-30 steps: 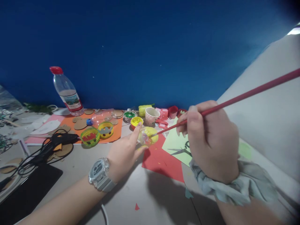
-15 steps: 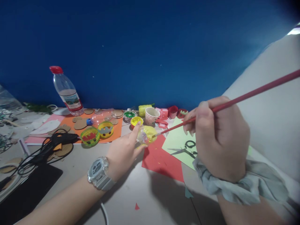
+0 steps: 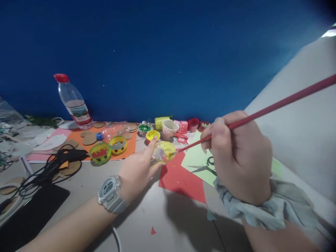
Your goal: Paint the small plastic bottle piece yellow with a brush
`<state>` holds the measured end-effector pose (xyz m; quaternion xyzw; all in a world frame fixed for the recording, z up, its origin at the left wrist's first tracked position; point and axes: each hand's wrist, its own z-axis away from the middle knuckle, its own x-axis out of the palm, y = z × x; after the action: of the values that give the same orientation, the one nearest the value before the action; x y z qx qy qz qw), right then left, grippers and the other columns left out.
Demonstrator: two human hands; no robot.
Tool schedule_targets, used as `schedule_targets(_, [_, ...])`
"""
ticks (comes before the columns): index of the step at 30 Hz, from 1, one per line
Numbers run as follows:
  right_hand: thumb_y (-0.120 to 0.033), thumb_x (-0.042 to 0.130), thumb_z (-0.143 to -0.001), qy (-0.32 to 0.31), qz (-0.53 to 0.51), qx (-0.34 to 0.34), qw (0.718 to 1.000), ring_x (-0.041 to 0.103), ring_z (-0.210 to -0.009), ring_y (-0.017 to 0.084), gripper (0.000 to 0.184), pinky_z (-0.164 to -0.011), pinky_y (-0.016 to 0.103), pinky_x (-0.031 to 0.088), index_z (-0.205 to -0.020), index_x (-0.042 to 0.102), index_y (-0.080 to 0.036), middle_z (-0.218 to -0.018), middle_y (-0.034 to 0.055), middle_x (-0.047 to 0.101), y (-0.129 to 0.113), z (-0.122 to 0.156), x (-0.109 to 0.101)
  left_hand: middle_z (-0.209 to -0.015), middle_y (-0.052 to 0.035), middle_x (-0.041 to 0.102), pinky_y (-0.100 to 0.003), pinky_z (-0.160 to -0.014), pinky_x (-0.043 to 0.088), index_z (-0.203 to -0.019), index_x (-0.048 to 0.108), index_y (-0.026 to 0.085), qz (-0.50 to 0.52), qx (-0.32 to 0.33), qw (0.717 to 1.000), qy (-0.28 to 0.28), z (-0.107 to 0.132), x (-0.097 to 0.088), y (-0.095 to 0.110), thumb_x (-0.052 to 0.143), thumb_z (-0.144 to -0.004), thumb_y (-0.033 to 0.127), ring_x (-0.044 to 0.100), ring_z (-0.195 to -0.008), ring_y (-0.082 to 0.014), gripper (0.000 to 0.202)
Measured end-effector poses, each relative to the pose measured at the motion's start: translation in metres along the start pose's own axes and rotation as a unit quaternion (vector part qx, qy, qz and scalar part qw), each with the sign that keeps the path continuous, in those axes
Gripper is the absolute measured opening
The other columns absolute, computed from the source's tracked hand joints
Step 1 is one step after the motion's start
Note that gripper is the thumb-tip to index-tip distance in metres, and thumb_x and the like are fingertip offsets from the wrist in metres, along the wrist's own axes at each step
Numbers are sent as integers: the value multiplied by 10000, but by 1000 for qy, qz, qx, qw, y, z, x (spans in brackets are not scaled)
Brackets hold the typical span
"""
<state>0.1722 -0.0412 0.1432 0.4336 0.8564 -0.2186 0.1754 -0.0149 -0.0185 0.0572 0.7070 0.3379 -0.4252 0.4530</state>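
My left hand (image 3: 140, 169), with a clear watch on the wrist, grips a clear plastic bottle piece (image 3: 164, 151) partly coated in yellow paint. Thumb and index finger sit on either side of it. My right hand (image 3: 237, 154) is closed around a red-handled paintbrush (image 3: 249, 120). The brush tip touches the yellow-painted side of the bottle piece. Just behind stands a small cup of yellow paint (image 3: 152, 135), and a cup of green paint (image 3: 144, 129) is to its left. Under the bottle piece's right side lies a red paper sheet (image 3: 181, 180).
Black scissors (image 3: 201, 169) lie on light green paper (image 3: 193, 158). A paper cup (image 3: 169, 130) stands near the blue wall. On the left are a red-capped bottle (image 3: 76, 105), yellow crowned rings (image 3: 100, 154), a black glue gun (image 3: 63, 157) with a cord, and a black phone (image 3: 36, 213).
My right hand and the paintbrush have shifted slightly left, with the brush tip staying at the bottle piece. My left hand keeps its hold, almost unmoved.
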Motion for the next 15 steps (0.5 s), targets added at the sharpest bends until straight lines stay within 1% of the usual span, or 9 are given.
schedule_targets(3, [-191,445,-895,20,-12,3,1000,515,-458,80,80,-419,233,387,-832,485,-220,-588,-62,509,1,1,1,-884,-76,710,-292,-640,470,-1454,239,173,4,8,1000,9,1,1,-2,525,-870,466,673,-784,-236,713])
schedule_targets(5, [-194,458,-889,16,-15,-1,1000,541,-487,85,70,-422,230,392,-829,482,-218,-602,-55,525,0,1,1,-887,-76,710,-289,-645,469,-1458,229,178,5,10,1000,14,1,1,-3,521,-873,468,673,-783,-232,716])
schedule_targets(8, [-196,461,-886,-1,-33,8,999,537,-493,88,90,-425,237,392,-799,461,-219,-618,-47,531,-2,1,1,-893,-78,709,-293,-643,467,-1464,212,178,4,7,1000,11,1,1,-5,522,-874,468,674,-786,-238,727])
schedule_targets(12, [-188,424,-900,18,-75,16,997,526,-493,90,99,-451,259,412,-814,453,-227,-642,-49,519,-3,1,2,-898,-77,709,-290,-638,461,-1468,204,187,6,7,1000,10,1,2,-7,517,-875,483,675,-795,-238,734])
schedule_targets(15, [-190,458,-892,6,-60,8,998,527,-470,78,72,-432,234,406,-828,470,-220,-595,-60,514,-3,1,2,-898,-73,713,-292,-637,461,-1470,197,200,13,-2,1000,9,0,0,-5,527,-867,495,679,-800,-246,749])
